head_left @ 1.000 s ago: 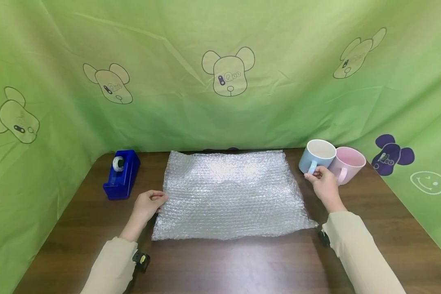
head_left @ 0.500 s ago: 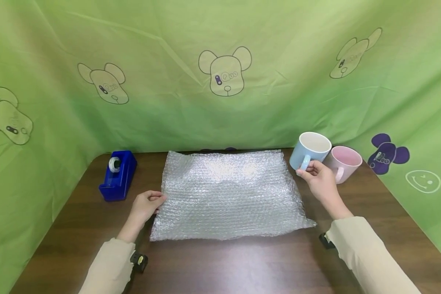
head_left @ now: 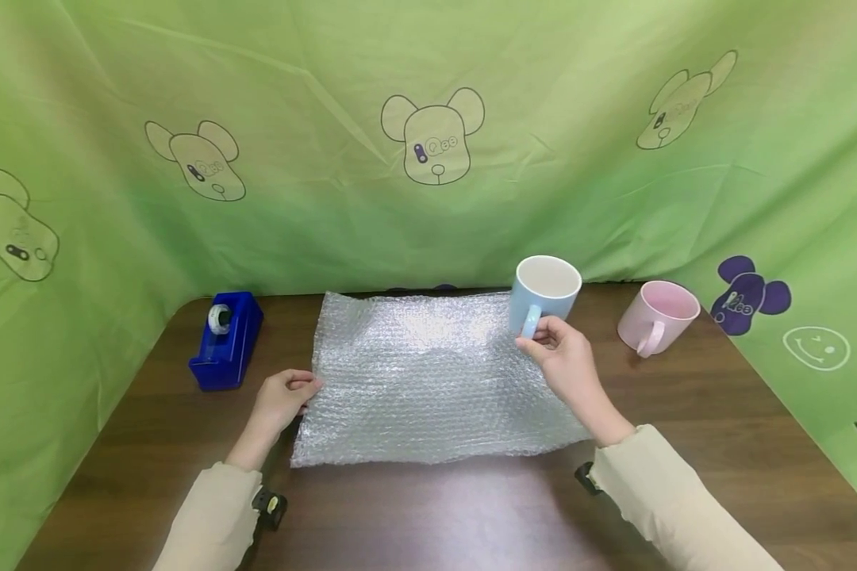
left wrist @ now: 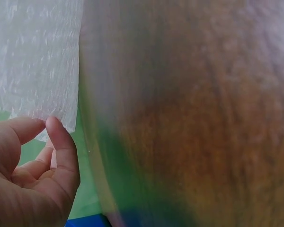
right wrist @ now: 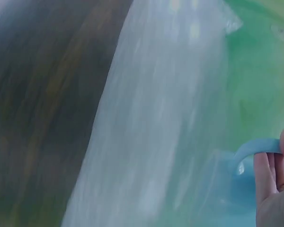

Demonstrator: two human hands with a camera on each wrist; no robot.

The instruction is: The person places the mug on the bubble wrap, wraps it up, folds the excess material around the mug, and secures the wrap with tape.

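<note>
A clear sheet of bubble wrap (head_left: pixel 428 388) lies flat in the middle of the table. At its left edge my left hand (head_left: pixel 278 403) pinches the sheet between thumb and forefinger; the left wrist view shows the same pinch on the bubble wrap (left wrist: pixel 35 61). My right hand (head_left: pixel 567 361) grips a light blue mug (head_left: pixel 548 295) by its handle, with the white inside facing up. The mug is over the right part of the sheet, seemingly raised off it. In the right wrist view the fingers curl through the blue handle (right wrist: pixel 255 145).
A pink mug (head_left: pixel 659 317) stands upright at the back right of the table. At the back left is a blue tape dispenser (head_left: pixel 228 341) with a roll of tape. A green printed curtain (head_left: pixel 314 230) hangs behind the brown table (head_left: pixel 428 515).
My right hand has lifted the blue mug from beside the pink one and carried it left, over the bubble wrap. The left hand has stayed at the sheet's edge.
</note>
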